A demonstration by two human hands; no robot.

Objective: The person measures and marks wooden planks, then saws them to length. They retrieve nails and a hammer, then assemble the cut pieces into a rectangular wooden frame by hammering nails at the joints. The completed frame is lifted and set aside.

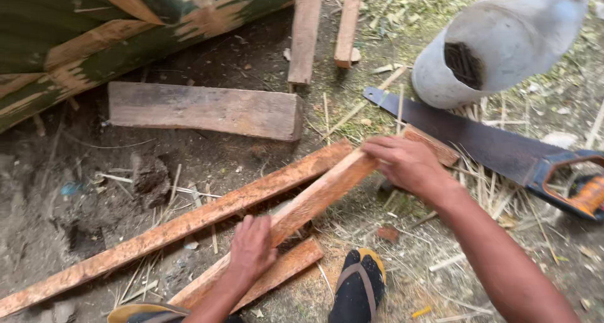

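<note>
Nearest the camera, one foot in a black sandal (357, 290) with a yellow-edged sole stands on bare, straw-littered ground (75, 235), just right of the left hand's fingers.

The left hand (251, 247) lies palm down, wrist low, its fingers curled over the lower part of a rough-sawn reddish wooden slat (314, 200), pressing and gripping it. The slat is long, narrow and flat, with a fibrous, unplaned face. The right hand (406, 164) comes in from the right on an extended forearm; its fingers are closed around the upper end of the same slat. The slat thus spans diagonally between both hands, resting on the ground.

Three reddish slats are counted here: the held one, a shorter piece (283, 269) just below the left fingers, and a longer one (176, 225) lying parallel just left of them.

Beyond the right fingers lies one handsaw (465, 134), with a dark, dull blade and an orange-and-black handle. Past the left fingers lies one thick grey weathered plank (204, 111). Farther off, two narrow pale boards (305, 30) stand side by side. One white plastic bucket (503, 43) lies tipped on its side beyond the saw. A green, flaking curved surface (94, 33) fills the far left.
</note>
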